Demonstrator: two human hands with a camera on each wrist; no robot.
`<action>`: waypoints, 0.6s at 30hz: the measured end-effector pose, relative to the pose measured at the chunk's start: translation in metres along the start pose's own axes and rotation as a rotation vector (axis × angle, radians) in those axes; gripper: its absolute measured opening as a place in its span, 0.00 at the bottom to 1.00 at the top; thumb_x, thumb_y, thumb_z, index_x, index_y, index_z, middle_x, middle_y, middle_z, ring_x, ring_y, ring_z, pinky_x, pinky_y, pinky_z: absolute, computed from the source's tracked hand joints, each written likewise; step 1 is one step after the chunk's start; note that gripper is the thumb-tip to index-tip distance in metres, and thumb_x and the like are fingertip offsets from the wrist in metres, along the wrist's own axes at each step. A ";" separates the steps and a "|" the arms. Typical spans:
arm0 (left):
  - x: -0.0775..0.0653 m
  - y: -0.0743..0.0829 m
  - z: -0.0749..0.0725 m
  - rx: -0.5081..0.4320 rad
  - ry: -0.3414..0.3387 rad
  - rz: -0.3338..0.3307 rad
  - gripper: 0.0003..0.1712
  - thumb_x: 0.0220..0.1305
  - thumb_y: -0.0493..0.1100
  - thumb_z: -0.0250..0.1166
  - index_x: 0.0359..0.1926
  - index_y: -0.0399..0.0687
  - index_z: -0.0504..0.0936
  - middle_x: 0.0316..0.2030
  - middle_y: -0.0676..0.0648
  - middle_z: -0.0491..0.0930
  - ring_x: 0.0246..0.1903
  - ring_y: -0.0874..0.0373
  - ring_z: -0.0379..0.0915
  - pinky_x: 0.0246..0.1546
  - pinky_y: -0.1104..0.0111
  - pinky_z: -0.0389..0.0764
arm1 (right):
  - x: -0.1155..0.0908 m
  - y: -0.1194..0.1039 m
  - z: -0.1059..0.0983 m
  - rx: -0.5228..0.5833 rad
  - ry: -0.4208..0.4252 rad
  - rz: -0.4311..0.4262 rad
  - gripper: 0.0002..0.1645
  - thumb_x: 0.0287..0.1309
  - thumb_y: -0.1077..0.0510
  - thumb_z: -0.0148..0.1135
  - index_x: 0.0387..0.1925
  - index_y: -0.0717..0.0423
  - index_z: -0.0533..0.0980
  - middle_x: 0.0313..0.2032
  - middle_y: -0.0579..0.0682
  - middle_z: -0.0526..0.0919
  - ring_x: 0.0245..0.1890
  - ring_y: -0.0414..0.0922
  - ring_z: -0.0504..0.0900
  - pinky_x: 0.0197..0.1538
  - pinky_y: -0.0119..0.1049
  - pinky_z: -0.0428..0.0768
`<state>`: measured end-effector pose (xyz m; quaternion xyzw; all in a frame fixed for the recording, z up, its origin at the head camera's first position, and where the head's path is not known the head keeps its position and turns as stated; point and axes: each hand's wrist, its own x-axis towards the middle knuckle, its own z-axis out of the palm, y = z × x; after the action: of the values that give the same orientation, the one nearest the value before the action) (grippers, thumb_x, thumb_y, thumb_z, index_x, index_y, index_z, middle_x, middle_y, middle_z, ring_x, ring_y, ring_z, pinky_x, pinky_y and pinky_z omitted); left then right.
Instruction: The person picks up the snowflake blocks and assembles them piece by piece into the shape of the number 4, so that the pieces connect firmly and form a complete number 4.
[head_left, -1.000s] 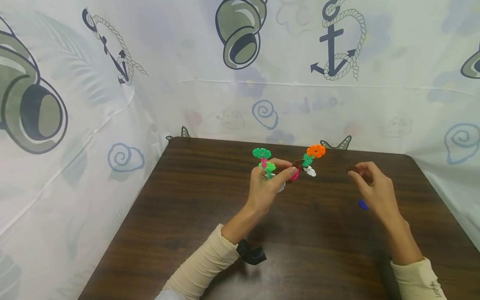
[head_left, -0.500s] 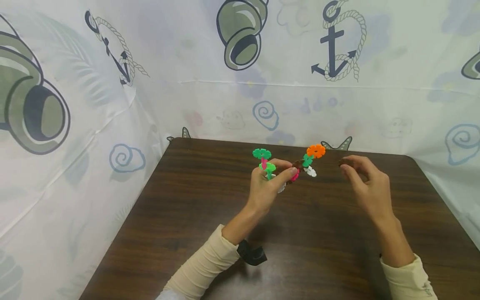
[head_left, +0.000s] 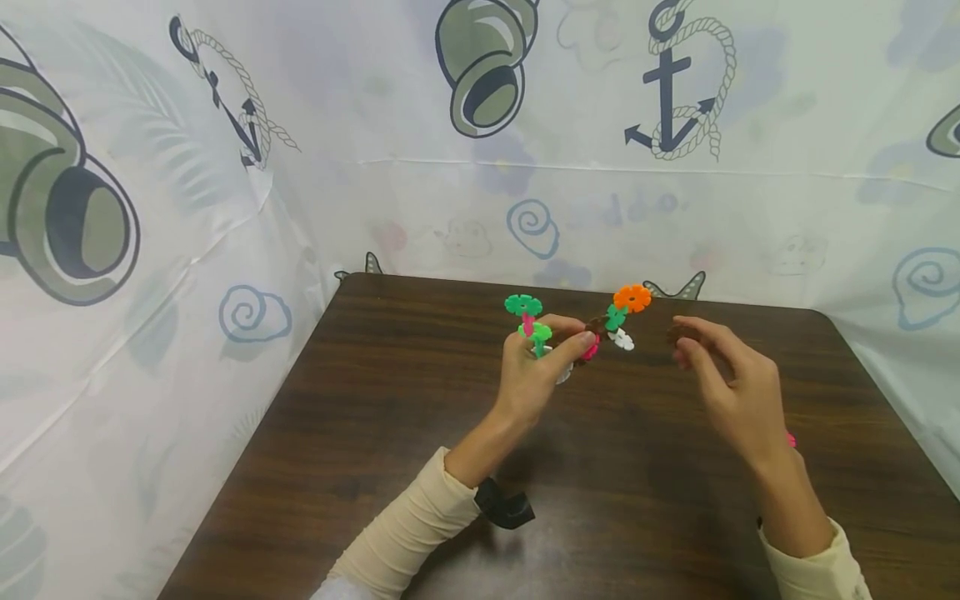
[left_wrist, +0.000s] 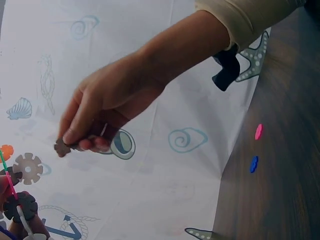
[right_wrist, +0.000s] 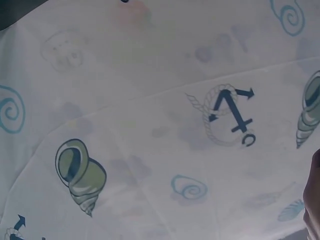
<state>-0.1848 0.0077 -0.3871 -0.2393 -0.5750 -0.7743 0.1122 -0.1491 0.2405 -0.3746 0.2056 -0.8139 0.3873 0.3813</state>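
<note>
In the head view my left hand (head_left: 528, 375) grips a chain of interlocking flower-shaped plastic discs. A green disc (head_left: 522, 305) tops its left branch, and an orange disc (head_left: 632, 298) ends the right one beside a white disc (head_left: 621, 339). Brown and pink discs sit near the thumb, partly covered by the fingers. To the right, apart from the chain, my right hand (head_left: 738, 387) pinches a loose brown disc (head_left: 678, 333) between thumb and fingers. The left wrist view also shows this brown disc (left_wrist: 62, 147) at the fingertips, with the chain's grey-looking disc (left_wrist: 28, 168) at lower left.
A pink disc (left_wrist: 258, 131) and a blue disc (left_wrist: 254, 164) lie on the dark wood table (head_left: 360, 400). A black strap (head_left: 504, 506) hangs at the left sleeve. Behind the table is a printed cloth (head_left: 420, 208). The right wrist view holds mostly cloth.
My right hand has shifted left with the brown disc, closer to the chain. The blue disc has gone out of sight in the head view, while a pink disc shows beside the right wrist. Left hand stays put.
</note>
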 end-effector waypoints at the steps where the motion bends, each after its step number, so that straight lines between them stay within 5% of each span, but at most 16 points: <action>1: 0.000 0.000 0.000 -0.002 0.001 0.002 0.08 0.64 0.34 0.69 0.41 0.29 0.85 0.34 0.30 0.85 0.31 0.62 0.81 0.35 0.73 0.84 | -0.001 -0.003 0.001 0.006 0.004 -0.009 0.21 0.61 0.75 0.65 0.54 0.60 0.84 0.31 0.43 0.85 0.32 0.26 0.79 0.40 0.15 0.75; 8: 0.000 -0.001 -0.001 -0.010 0.002 0.004 0.08 0.64 0.33 0.69 0.41 0.29 0.85 0.32 0.39 0.87 0.31 0.63 0.82 0.35 0.73 0.84 | -0.005 -0.013 0.005 0.046 0.014 -0.059 0.26 0.52 0.81 0.67 0.53 0.65 0.83 0.26 0.50 0.82 0.31 0.26 0.78 0.40 0.14 0.75; 18: -0.002 0.001 -0.001 -0.001 -0.005 -0.003 0.08 0.64 0.34 0.69 0.41 0.30 0.86 0.33 0.31 0.86 0.29 0.61 0.82 0.33 0.73 0.84 | -0.008 -0.016 0.011 0.005 -0.006 -0.107 0.28 0.46 0.81 0.70 0.52 0.64 0.83 0.25 0.52 0.84 0.31 0.25 0.77 0.33 0.16 0.71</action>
<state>-0.1833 0.0066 -0.3874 -0.2406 -0.5754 -0.7740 0.1094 -0.1385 0.2226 -0.3779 0.2511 -0.8018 0.3677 0.3985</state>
